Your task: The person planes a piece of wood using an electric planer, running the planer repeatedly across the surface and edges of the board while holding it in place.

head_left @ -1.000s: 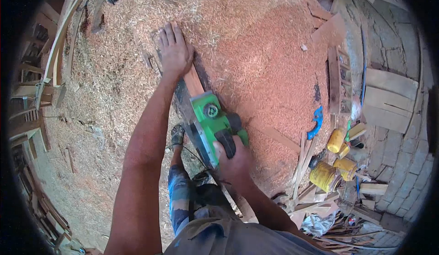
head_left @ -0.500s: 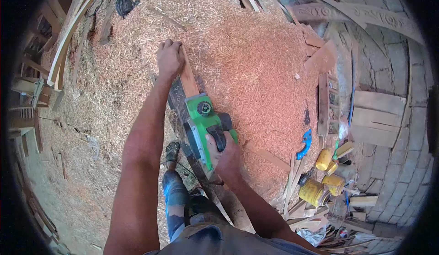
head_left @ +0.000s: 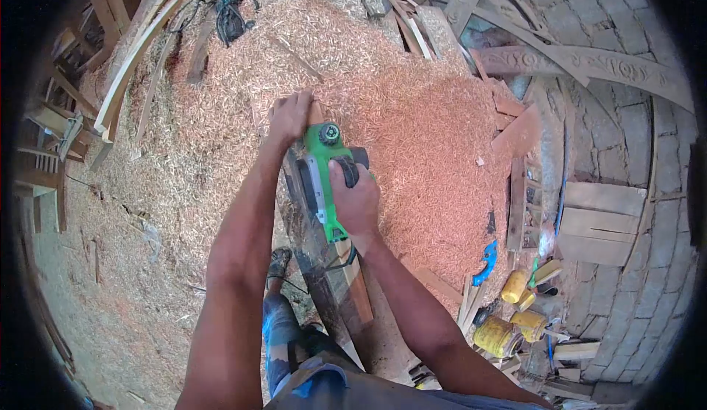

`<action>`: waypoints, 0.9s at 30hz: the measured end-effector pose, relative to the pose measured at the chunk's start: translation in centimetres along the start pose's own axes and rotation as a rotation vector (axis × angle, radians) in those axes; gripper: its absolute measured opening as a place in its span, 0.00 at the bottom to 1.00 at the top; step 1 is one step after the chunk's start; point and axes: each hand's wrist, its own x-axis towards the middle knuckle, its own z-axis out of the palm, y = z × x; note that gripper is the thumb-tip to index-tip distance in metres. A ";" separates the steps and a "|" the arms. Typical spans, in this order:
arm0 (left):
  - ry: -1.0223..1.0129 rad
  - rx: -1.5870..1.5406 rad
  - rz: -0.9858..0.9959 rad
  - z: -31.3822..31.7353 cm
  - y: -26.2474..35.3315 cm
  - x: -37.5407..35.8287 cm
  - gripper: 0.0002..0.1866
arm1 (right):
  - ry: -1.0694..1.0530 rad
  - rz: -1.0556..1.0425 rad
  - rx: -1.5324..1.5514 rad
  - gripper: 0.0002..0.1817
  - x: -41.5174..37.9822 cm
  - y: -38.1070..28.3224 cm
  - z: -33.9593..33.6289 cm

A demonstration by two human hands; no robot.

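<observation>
A green electric planer [head_left: 317, 161] with a black knob rests on a narrow wooden piece [head_left: 355, 285], which shows beyond both of its ends. My right hand [head_left: 357, 200] is closed around the planer's black rear handle. At the far end of the wood, my left hand [head_left: 291, 118] grips its left edge, close to the planer's front. Under the wood lies a dark, worn beam [head_left: 322, 303].
Wood shavings [head_left: 434, 160] cover the ground. To the right are a blue-handled tool [head_left: 486, 264], yellow containers [head_left: 497, 335] and carved boards [head_left: 611, 64]. Curved wood strips [head_left: 136, 49] stand at the left, near a dark bundle of cord [head_left: 230, 20].
My right hand has pushed the planer forward along the wood, close to my left hand. The wood's near part now shows behind the planer. The camera view has shifted a little.
</observation>
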 end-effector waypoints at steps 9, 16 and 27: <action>-0.218 -0.422 0.302 -1.4 23.6 -34.7 0.14 | 0.011 -0.005 0.010 0.26 0.1 0.5 0.3; -0.602 0.100 0.461 4.1 21.6 -35.4 0.26 | 0.058 -0.052 0.011 0.26 1.4 0.2 1.1; -0.629 0.138 0.485 4.0 21.4 -33.4 0.46 | -0.007 -0.006 0.018 0.29 13.0 -5.7 5.2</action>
